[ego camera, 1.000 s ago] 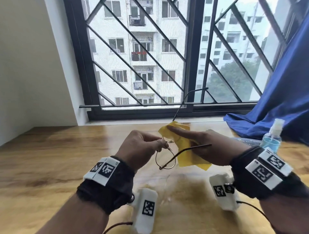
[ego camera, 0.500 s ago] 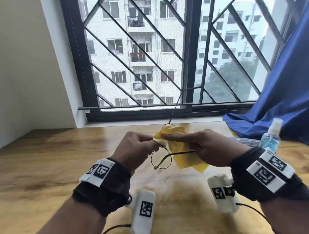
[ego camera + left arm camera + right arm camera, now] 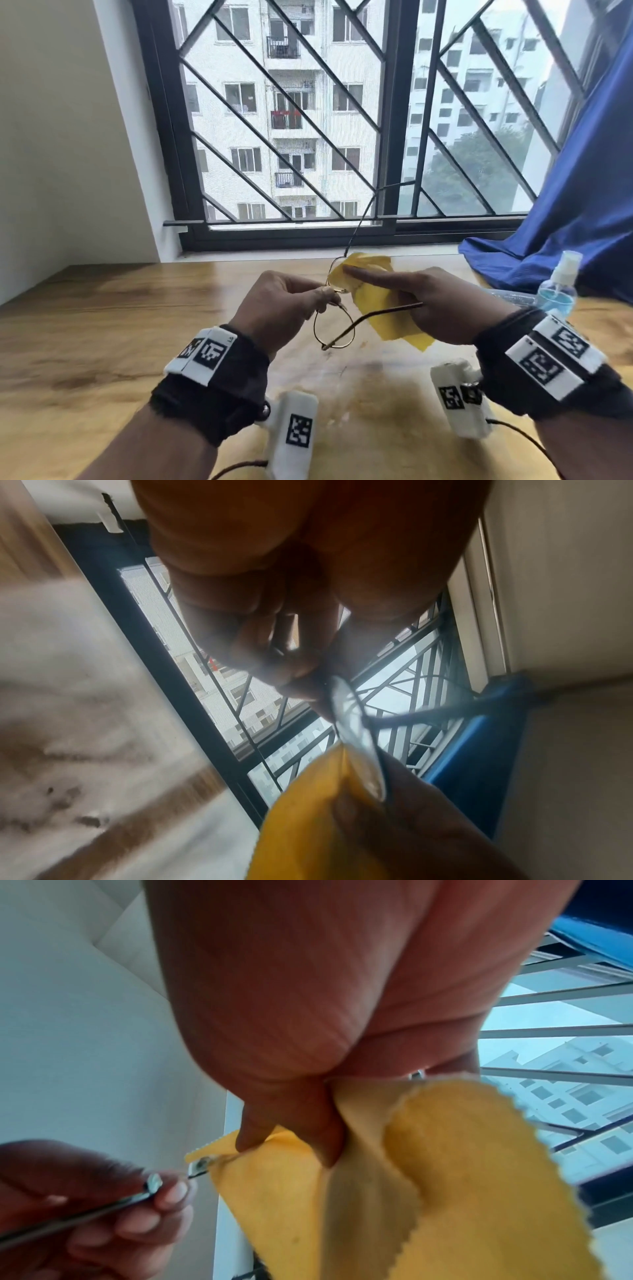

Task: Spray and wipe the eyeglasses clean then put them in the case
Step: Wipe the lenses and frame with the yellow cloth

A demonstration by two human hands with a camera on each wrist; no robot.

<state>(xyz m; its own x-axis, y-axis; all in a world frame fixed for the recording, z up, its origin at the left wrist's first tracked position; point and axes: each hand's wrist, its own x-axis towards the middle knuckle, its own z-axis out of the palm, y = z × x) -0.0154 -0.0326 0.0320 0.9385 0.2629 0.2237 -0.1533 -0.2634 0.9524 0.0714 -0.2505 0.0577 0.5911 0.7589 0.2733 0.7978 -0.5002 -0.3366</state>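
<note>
Thin gold-rimmed eyeglasses are held up above the wooden table. My left hand pinches the frame near the bridge, and the near lens hangs below it. My right hand pinches a yellow cloth folded over the far lens, index finger straight on top. One temple arm crosses the cloth; the other rises toward the window. The left wrist view shows a lens edge-on, running into the cloth. In the right wrist view the thumb and fingers squeeze the cloth.
A clear spray bottle of blue liquid stands at the right, by a see-through plastic item. A blue curtain drapes onto the table's far right corner. The barred window is straight behind.
My right fingers and the cloth slid along the far lens toward my left hand, then back a little. My left hand keeps its pinch on the frame.
</note>
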